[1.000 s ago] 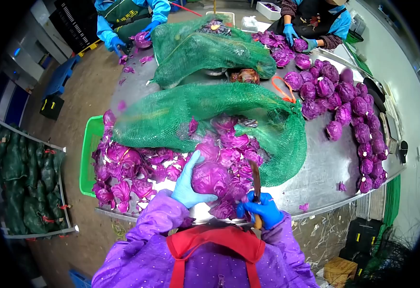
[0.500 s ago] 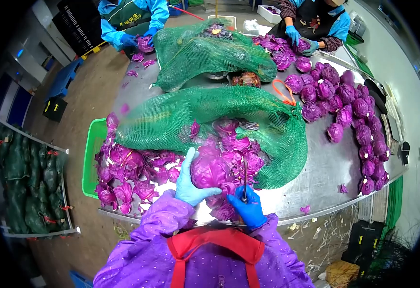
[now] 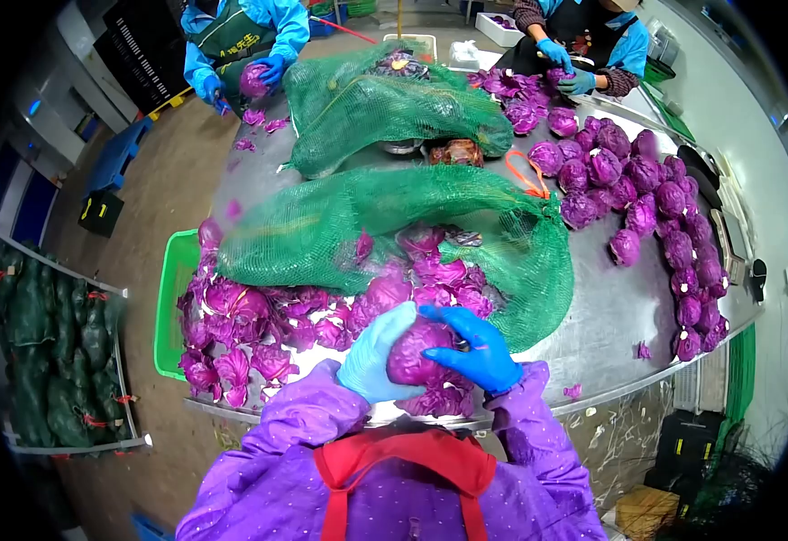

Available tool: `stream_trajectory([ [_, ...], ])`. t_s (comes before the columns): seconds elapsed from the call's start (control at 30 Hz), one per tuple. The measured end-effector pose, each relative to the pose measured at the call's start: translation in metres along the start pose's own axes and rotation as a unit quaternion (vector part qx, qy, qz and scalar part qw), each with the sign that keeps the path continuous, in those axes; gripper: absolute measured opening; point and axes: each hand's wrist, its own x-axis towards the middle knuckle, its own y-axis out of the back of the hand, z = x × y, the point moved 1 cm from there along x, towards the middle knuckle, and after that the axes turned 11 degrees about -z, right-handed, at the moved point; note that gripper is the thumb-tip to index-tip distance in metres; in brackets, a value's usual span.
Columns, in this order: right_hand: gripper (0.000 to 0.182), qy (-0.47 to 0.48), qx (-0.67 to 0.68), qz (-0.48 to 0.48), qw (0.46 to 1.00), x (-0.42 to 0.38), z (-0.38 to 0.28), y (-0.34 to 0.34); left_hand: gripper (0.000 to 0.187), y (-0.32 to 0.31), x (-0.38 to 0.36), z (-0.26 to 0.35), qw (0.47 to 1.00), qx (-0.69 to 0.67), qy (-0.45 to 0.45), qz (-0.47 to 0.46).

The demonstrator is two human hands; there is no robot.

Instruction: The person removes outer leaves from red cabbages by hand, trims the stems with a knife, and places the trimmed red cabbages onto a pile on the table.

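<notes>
A round purple cabbage (image 3: 416, 356) is held between my two gloved hands over the near edge of the metal table. My left hand (image 3: 376, 354), in a pale blue glove, cups its left side. From the right, my right hand (image 3: 480, 349), in a darker blue glove, curves its fingers over the cabbage; no knife shows in it. Loose purple leaves (image 3: 241, 311) are heaped to the left, with more leaves under and beyond the cabbage. Just behind lies a green mesh sack (image 3: 322, 225).
A green crate (image 3: 170, 307) stands at the table's left edge. Trimmed cabbages (image 3: 678, 252) are piled on the right of the metal table (image 3: 592, 311). A second mesh sack (image 3: 358, 104) lies farther back. Two co-workers handle cabbages across the table.
The knife seen upright at my right hand no longer shows. My right hand has moved up onto the cabbage, and both hands now hold it, slightly right of where my left hand was.
</notes>
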Motion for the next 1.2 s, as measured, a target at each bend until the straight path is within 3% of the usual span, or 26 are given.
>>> stream_trajectory([
  [0.17, 0.026, -0.066, 0.092, -0.034, 0.993, 0.003, 0.025, 0.001, 0.114, -0.004, -0.007, 0.004, 0.998, -0.033, -0.044, -0.039],
  [0.2, 0.016, -0.038, 0.083, -0.018, 0.996, 0.001, 0.03, -0.001, 0.114, -0.006, -0.008, 0.005, 0.997, -0.048, -0.052, -0.038],
  [0.33, 0.01, -0.174, 0.153, 0.076, 0.97, -0.009, 0.069, -0.003, 0.114, -0.01, -0.014, 0.011, 0.992, -0.09, -0.066, -0.053],
  [0.43, 0.009, -0.239, -0.099, 0.101, 0.961, -0.03, 0.119, -0.002, 0.114, -0.009, -0.014, 0.018, 0.988, -0.119, -0.088, -0.035],
  [0.47, 0.012, -0.238, -0.061, 0.124, 0.961, -0.037, 0.119, -0.005, 0.114, -0.01, -0.013, 0.018, 0.986, -0.133, -0.093, -0.02],
  [0.5, 0.016, -0.218, 0.075, 0.15, 0.962, -0.038, 0.107, -0.01, 0.114, -0.011, -0.013, 0.018, 0.984, -0.148, -0.097, -0.004],
  [0.57, 0.026, -0.165, 0.337, 0.193, 0.906, -0.037, 0.079, -0.023, 0.114, -0.009, -0.009, 0.017, 0.986, -0.143, -0.089, 0.017],
  [0.63, 0.038, -0.159, 0.498, 0.109, 0.845, -0.038, 0.056, -0.03, 0.115, -0.007, -0.01, 0.014, 0.987, -0.143, -0.069, 0.019],
  [0.7, 0.053, -0.233, 0.603, -0.004, 0.763, -0.065, 0.083, -0.041, 0.113, -0.003, -0.005, 0.011, 0.987, -0.144, -0.076, 0.01],
  [0.77, 0.055, -0.25, 0.577, 0.044, 0.777, -0.047, 0.033, -0.03, 0.114, -0.001, -0.005, 0.004, 0.988, -0.134, -0.08, 0.001],
  [0.83, 0.055, -0.221, 0.538, 0.062, 0.811, -0.032, 0.015, -0.024, 0.114, 0.011, 0.001, 0.012, 0.997, -0.064, -0.019, -0.026],
  [0.9, 0.056, -0.189, 0.481, 0.063, 0.854, -0.024, 0.013, -0.024, 0.117, 0.005, -0.004, 0.001, 0.995, -0.091, 0.025, -0.039],
  [0.93, 0.056, -0.173, 0.443, 0.057, 0.878, -0.023, 0.018, -0.025, 0.119, -0.001, -0.009, 0.001, 0.98, -0.185, 0.075, -0.013],
  [1.03, 0.057, -0.156, 0.379, 0.044, 0.911, -0.023, 0.024, -0.028, 0.115, -0.012, -0.017, -0.005, 0.955, -0.283, 0.09, 0.005],
  [1.17, 0.047, -0.165, 0.368, 0.051, 0.914, -0.024, 0.01, -0.022, 0.102, 0.001, -0.015, -0.003, 0.99, -0.141, 0.011, -0.001],
  [1.2, 0.043, -0.163, 0.362, 0.054, 0.916, -0.023, 0.007, -0.02, 0.098, 0.004, -0.013, 0.0, 0.986, -0.164, -0.008, 0.003],
])
